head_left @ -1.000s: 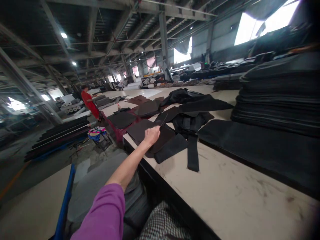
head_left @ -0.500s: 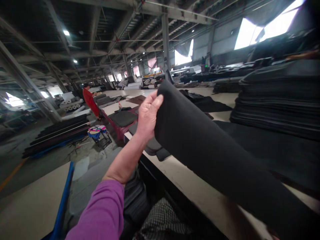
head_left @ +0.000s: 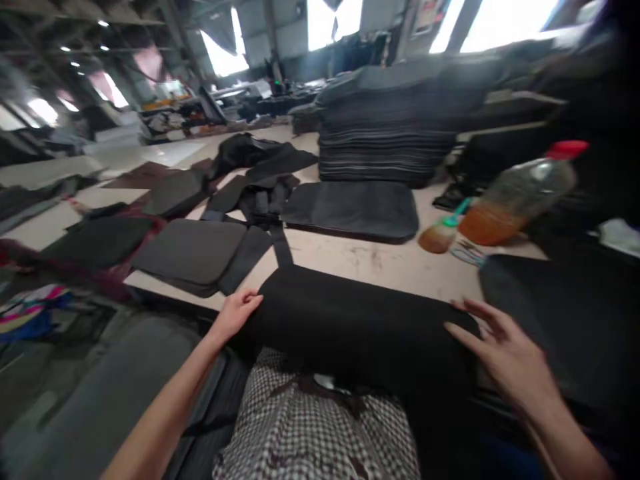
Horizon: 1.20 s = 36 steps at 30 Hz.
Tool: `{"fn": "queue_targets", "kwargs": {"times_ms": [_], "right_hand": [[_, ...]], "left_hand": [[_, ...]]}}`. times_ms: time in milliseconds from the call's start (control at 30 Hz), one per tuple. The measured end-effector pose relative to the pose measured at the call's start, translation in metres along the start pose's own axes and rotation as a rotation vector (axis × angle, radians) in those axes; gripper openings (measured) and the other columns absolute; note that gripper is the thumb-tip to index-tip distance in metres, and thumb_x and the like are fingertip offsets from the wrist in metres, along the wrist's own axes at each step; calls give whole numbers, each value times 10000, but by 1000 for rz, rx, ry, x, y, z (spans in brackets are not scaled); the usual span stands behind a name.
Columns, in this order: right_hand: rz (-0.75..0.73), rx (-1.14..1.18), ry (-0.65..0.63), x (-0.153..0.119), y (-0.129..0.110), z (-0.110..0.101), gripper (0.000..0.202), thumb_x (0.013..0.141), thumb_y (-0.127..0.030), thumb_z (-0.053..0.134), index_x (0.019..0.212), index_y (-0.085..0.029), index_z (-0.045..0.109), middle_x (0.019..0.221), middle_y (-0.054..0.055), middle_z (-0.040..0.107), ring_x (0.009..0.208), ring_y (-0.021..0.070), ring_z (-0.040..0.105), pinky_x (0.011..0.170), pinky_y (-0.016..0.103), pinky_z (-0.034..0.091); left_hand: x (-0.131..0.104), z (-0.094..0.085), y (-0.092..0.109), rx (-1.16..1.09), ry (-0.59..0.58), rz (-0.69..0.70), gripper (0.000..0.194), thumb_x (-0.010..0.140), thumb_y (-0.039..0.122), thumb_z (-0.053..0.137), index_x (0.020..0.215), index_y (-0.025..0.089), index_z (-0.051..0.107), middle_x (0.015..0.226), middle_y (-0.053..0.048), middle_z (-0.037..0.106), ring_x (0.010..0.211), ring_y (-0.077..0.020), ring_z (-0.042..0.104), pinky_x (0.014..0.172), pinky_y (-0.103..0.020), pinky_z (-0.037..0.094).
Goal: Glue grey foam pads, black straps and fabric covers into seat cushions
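Note:
A black sheet of cloth-like material [head_left: 360, 327] lies across the near table edge and droops over the front. At its left corner my left hand [head_left: 237, 317] is closed, thumb and fingers pinching the edge. My right hand [head_left: 510, 350] is at the sheet's right end, its fingers apart and the thumb over the black surface; some blur hides how firmly it touches. Just beyond the sheet lies a low stack of dark rounded pads [head_left: 350, 210]. A grey-black pad [head_left: 190, 253] rests to the left, beside loose dark strips [head_left: 283, 247].
A tall stack of dark sheets [head_left: 385, 127] stands at the back. On the right are a red-capped bottle of amber liquid [head_left: 520, 193] and a small green-topped bottle [head_left: 443, 230]. Grey stacked material [head_left: 135, 380] sits below left, beside a checked apron [head_left: 320, 427].
The view has swung right and down. The black sheet, earlier raised by my left hand, is now lowered to the table edge. My right hand has come into clear view at its right end.

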State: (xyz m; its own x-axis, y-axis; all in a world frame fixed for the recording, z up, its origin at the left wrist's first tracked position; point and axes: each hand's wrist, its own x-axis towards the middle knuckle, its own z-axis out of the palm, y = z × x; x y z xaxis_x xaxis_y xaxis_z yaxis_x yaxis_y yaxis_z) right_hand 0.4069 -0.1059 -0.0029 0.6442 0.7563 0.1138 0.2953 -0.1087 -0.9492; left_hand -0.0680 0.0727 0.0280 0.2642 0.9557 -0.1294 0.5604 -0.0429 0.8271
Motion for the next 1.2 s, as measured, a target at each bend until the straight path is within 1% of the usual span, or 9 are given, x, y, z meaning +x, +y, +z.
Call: {"fn": "queue_targets", "kwargs": {"times_ms": [100,267,367,467,667,833,967,1067,1200], "right_hand": [[-31,-149,-4,23,7,2,618,700,-540,802,1236,-261,673,1240,98,713,1191,352,641,1122,580,441],[-264,-343,-2,71,16,28,499,798,-441,690,1241,-214,650,1250,112,684,1165,312,635,1070,506,482],[-368,-441,5,89,23,37,448,831,-393,639,1231,-193,647,1236,130,664,1154,311,626,1053,486,493],[-449,-486,10,100,27,47,430,852,-353,605,1238,-165,633,1225,154,651,1148,316,619,1038,479,503],[-584,-847,61,84,23,72,344,929,-227,511,1235,-130,635,1498,210,493,1406,406,404,1102,616,394],[-645,-790,-132,68,28,84,388,977,-159,396,1288,-177,627,1389,156,607,1283,322,549,1061,534,454],[-613,-708,-134,67,27,83,375,978,-172,411,1274,-202,638,1348,140,632,1255,315,572,1055,546,466],[-579,-614,-140,65,21,81,364,967,-157,424,1254,-208,641,1353,136,630,1274,321,561,1080,569,444],[-503,-451,-103,66,17,78,256,970,-206,456,1146,-226,642,1296,117,654,1247,296,585,1094,540,459]], "left_hand": [[19,6,-9,299,54,51,392,907,583,566,881,204,663,697,22,628,696,-170,588,650,-256,383],[46,18,9,642,100,-13,309,922,541,546,839,249,604,732,13,642,714,-199,609,646,-287,339],[58,23,19,735,92,-58,244,937,500,544,975,270,616,882,-11,694,817,-235,654,656,-304,378],[71,26,22,728,155,89,311,952,384,544,1236,262,574,1206,-66,672,1051,-246,655,762,-326,475],[128,34,34,747,169,444,450,1059,351,349,1451,189,498,1483,-119,547,1335,-249,509,1115,-402,430],[183,29,45,1026,105,335,487,1020,220,342,1475,271,508,1490,-95,544,1234,-295,498,937,-412,490],[203,23,52,1095,54,339,357,1002,222,354,1157,230,676,1177,-115,657,1116,-279,512,819,-342,484],[215,18,55,1144,26,390,293,979,206,367,1043,193,653,1081,-125,632,1057,-277,531,805,-349,493],[240,-9,62,1196,161,375,291,984,213,343,1118,177,598,1109,-121,611,1047,-277,570,818,-388,537]]}}
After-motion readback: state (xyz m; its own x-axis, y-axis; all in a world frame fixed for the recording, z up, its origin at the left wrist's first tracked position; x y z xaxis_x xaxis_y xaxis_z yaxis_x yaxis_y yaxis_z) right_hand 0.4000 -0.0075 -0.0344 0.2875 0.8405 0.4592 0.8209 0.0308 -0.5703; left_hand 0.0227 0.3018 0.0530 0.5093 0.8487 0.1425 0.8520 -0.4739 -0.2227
